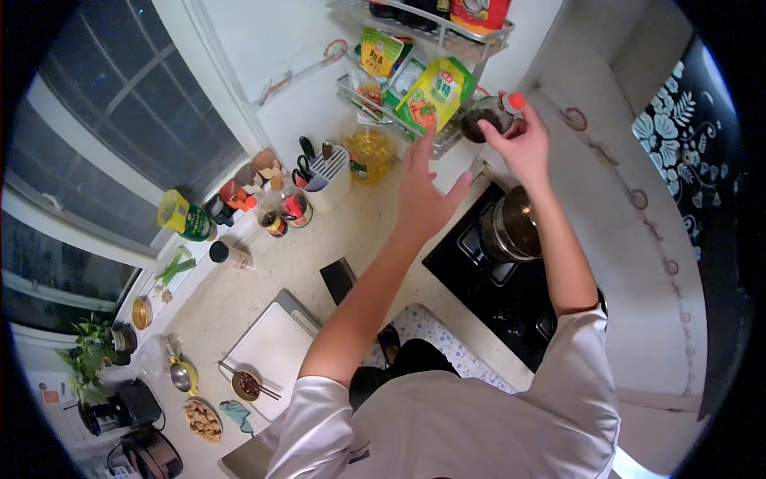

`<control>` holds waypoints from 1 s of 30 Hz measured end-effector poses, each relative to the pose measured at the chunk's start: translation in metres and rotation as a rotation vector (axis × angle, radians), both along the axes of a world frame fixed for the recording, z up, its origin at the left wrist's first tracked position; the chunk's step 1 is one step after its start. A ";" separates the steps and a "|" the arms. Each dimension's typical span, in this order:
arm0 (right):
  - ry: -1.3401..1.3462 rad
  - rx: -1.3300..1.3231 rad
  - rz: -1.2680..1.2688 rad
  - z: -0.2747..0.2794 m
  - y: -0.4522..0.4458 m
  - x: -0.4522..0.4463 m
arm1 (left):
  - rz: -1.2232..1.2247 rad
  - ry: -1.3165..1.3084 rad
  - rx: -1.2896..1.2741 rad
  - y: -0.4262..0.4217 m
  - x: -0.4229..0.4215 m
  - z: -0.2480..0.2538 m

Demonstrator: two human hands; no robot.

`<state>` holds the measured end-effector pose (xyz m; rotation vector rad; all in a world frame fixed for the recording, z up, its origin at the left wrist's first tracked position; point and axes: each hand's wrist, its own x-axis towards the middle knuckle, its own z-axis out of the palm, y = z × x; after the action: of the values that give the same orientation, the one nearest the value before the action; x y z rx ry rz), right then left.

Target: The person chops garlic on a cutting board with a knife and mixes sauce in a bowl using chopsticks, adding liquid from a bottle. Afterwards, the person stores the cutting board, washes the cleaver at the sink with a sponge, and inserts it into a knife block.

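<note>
Jar (482,118) at the rack's (472,53) right end, and our right hand (523,148) is clamped on it: grip made, red cap (516,101) on. Clear of the rack? We can't tell. Our left hand (428,190), empty, spreads its fingers near the rack's front edge. Pot (517,227) sits our side of the rack.

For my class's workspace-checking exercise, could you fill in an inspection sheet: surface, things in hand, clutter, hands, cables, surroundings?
Surface: pale countertop, bearing a white board.
Things in hand: red-capped jar, dark contents.
Clutter: sauce bottles, knife holder, small bowl.
Hands: right hand grips the jar; left hand is empty, fingers spread, near a green packet.
Cables: apparently a thin dark cord beside a black appliance.
Surroundings: window, black hob with a pot.
</note>
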<state>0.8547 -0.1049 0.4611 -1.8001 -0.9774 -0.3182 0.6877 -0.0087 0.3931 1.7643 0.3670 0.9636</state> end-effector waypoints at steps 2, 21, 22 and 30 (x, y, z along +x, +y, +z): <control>-0.033 -0.034 -0.091 -0.011 0.012 0.020 | -0.023 0.048 -0.071 0.007 -0.019 -0.014; 0.147 -0.184 0.058 -0.082 0.099 0.064 | 0.435 0.132 -0.355 -0.003 -0.297 -0.096; 0.073 -0.182 0.015 -0.083 0.099 0.061 | 0.493 0.135 -0.373 -0.005 -0.316 -0.103; -0.263 0.121 -0.163 -0.143 0.076 -0.009 | 1.095 0.132 -0.553 -0.063 -0.487 -0.167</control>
<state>0.8456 -0.0286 0.3176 -1.7583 -0.9702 -0.7159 0.2005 -0.0714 0.2264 1.0412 1.6175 1.2913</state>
